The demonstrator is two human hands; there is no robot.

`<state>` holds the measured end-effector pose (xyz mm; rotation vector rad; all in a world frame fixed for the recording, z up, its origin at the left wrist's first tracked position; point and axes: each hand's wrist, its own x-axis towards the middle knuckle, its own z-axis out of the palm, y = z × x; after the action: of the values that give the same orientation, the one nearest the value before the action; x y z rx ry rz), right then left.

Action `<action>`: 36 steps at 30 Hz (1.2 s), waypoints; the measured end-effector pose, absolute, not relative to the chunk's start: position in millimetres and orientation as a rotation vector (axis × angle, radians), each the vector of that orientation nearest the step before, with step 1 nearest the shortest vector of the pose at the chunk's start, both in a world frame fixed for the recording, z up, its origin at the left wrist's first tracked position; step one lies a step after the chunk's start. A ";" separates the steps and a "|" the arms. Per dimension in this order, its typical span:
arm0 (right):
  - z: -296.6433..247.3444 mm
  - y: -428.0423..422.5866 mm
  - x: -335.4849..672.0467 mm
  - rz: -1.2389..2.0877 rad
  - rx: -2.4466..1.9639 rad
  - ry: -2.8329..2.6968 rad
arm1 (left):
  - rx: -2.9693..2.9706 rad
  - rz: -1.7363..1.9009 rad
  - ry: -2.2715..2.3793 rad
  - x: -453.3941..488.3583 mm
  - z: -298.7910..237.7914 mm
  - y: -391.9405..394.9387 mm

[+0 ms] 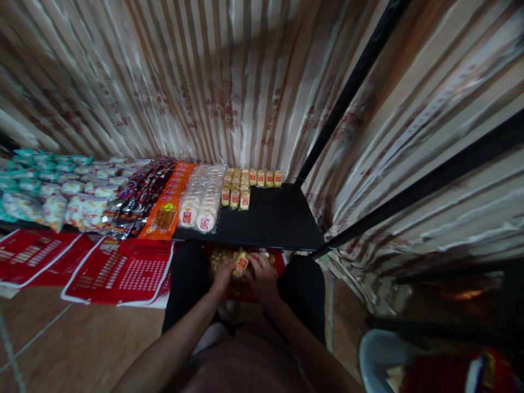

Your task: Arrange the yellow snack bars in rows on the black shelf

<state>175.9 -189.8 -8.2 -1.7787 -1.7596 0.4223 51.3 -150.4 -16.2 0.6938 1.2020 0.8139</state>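
My left hand [223, 279] and my right hand [261, 278] meet low between my knees, over a red basket [280, 261] of small yellow snack packets. Both hands pinch one yellow packet with a red label [241, 263], held just above the basket. On the black shelf [274, 221] beyond, rows of the same yellow packets [239, 188] stand at the back, with bare shelf to their right.
Left along the shelf lie white round cake packs [202, 199], an orange packet strip [168, 204], dark red wrappers [141, 194] and teal-white bags [49, 188]. Red baskets [123, 270] lie below. Striped curtain behind, black frame bars [347, 93] at right, a white bowl [379, 352] lower right.
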 end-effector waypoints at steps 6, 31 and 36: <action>20.5 -176.4 186.2 0.568 -1.498 -2.266 | 0.974 0.653 1.040 41.8 -2.2 -131.2; 4.3 -66.4 261.9 0.398 -1.811 -1.358 | 1.543 0.742 1.397 159.3 54.2 -16.8; -3.1 -25.1 275.1 0.296 -1.863 -1.306 | 1.470 0.861 1.383 177.9 58.2 -6.2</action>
<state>275.1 -25.1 -3.1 -1.8633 -1.3064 0.2955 177.9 -6.2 58.2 1.4697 1.3827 0.8607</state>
